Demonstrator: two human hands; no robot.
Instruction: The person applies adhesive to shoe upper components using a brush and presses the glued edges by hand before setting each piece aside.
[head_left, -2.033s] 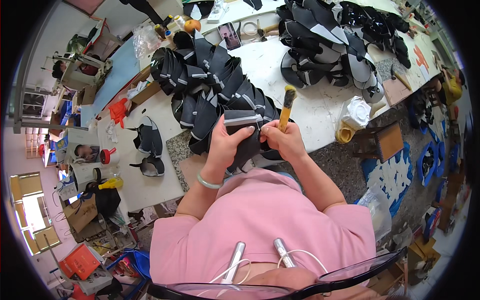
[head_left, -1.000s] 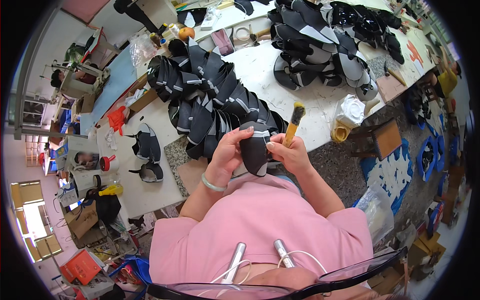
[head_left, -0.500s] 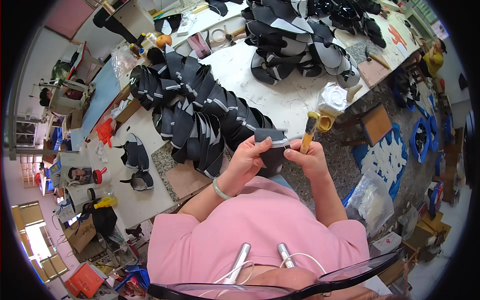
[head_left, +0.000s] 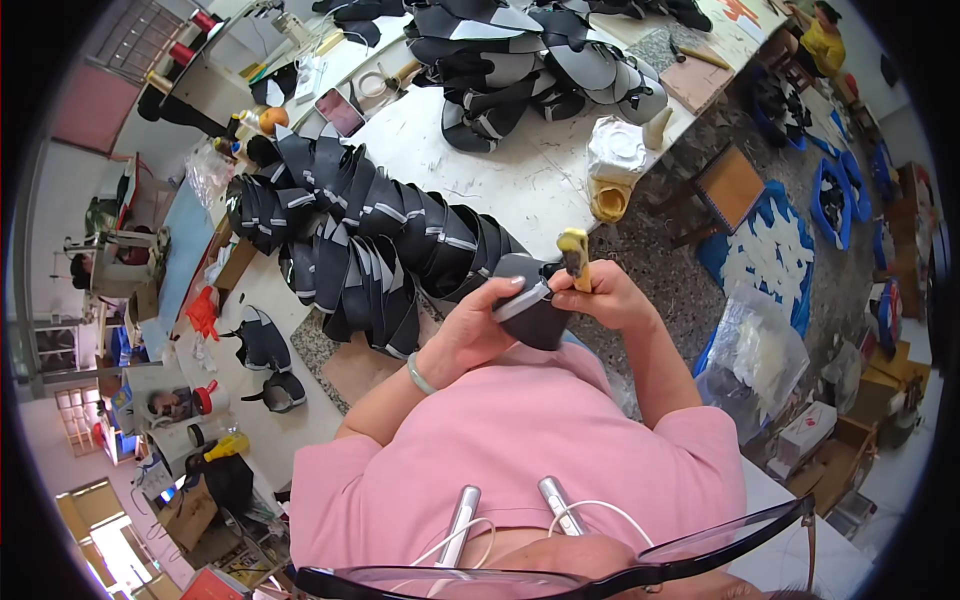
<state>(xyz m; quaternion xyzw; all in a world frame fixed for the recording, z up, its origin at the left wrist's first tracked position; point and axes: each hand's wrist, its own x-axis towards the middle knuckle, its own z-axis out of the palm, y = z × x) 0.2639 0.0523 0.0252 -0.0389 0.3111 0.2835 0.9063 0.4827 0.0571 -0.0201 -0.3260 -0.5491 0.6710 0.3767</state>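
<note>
Both closed — left grip [head_left: 480, 328] on curved, pale-striped black piece [head_left: 537, 322]; right grip [head_left: 612, 298] on brush [head_left: 577, 262], apparently wooden.

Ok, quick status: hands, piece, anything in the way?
Left hand gripping dark piece. Right hand at its edge, holding yellow-handled brush. Pile of similar pieces ahead, left; none covers it.
</note>
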